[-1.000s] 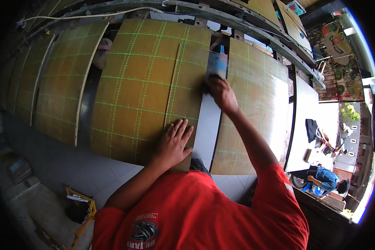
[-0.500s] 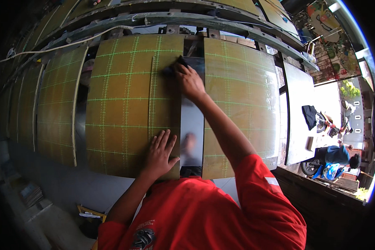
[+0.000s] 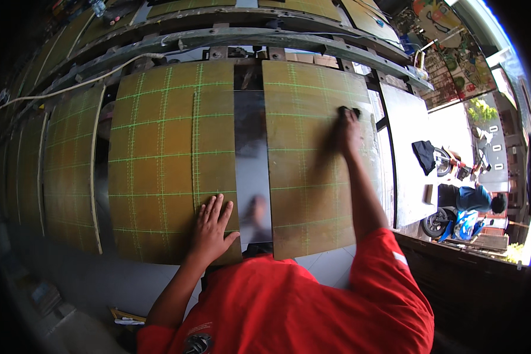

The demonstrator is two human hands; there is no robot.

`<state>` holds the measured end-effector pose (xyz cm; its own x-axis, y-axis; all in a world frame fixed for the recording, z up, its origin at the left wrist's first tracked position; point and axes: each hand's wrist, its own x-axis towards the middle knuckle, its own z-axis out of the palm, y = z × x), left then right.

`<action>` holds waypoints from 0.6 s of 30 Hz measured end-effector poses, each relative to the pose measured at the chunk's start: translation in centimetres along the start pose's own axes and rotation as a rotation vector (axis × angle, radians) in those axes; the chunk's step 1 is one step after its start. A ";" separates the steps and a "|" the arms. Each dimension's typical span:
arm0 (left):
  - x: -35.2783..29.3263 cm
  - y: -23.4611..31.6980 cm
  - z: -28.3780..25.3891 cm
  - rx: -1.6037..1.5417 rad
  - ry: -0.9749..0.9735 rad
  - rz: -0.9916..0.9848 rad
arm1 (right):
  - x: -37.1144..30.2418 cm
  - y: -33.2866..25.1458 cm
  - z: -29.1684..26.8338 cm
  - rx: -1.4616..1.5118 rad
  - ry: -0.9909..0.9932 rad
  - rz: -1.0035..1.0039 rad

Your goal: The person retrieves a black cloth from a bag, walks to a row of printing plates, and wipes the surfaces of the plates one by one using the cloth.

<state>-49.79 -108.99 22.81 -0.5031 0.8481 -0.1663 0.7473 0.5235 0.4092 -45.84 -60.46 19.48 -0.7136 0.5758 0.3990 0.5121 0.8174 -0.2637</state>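
My left hand point(image 3: 212, 227) lies flat near the front right corner of a brownish-yellow board point(image 3: 150, 138) marked with green grid lines. Its fingers are stretched out and it holds nothing. On a second board point(image 3: 301, 159) of the same kind, to the right, my right hand point(image 3: 351, 133) presses a small black cloth point(image 3: 348, 111) against the surface near the far right edge. The fingers are closed over the cloth, partly blurred by motion. Between the two boards runs a gap with a glossy grey strip point(image 3: 252, 165) below.
Further grid-marked boards point(image 3: 71, 171) stand to the left. At right is a pale board point(image 3: 410, 147) with a dark cloth point(image 3: 423, 156) on its edge. Metal rails point(image 3: 248, 35) and a white cable point(image 3: 76, 84) cross behind. Beyond, a person point(image 3: 475, 199) is beside a blue motorcycle point(image 3: 463, 227).
My right hand has moved with the black cloth from the left board's far right corner across to the right board. My left hand stays flat on the left board. The view has shifted slightly.
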 end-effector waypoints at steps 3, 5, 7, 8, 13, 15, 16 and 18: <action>0.3 0.5 -0.4 0.017 -0.007 0.015 | -3.6 -5.5 5.3 -0.115 0.049 -0.283; 0.5 0.6 -0.7 0.033 -0.023 0.014 | -6.0 -11.5 6.1 0.216 -0.038 -0.289; 0.2 0.5 -0.5 0.044 -0.031 -0.007 | -3.9 -12.1 2.8 0.189 -0.368 -0.010; -0.2 0.4 -0.4 0.057 -0.029 -0.015 | -2.4 -13.2 -1.1 0.149 -0.583 0.054; 0.1 0.4 -0.5 0.079 -0.019 0.008 | -3.2 -9.6 -5.7 0.539 -0.467 -0.321; 0.0 0.3 -0.5 0.063 -0.032 -0.002 | -2.7 -9.4 -7.8 0.630 -0.594 -0.134; 0.0 0.4 -0.4 0.057 -0.027 0.003 | -1.9 -9.0 -7.9 0.553 -0.434 -0.023; -0.1 0.4 -0.3 0.043 -0.012 0.008 | 0.5 -7.2 -5.2 0.310 -0.009 -0.068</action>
<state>-49.59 -108.93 23.23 -0.4922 0.8529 -0.1740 0.7691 0.5197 0.3720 -47.36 -66.12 26.13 -0.7462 0.5188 0.4171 0.2941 0.8190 -0.4926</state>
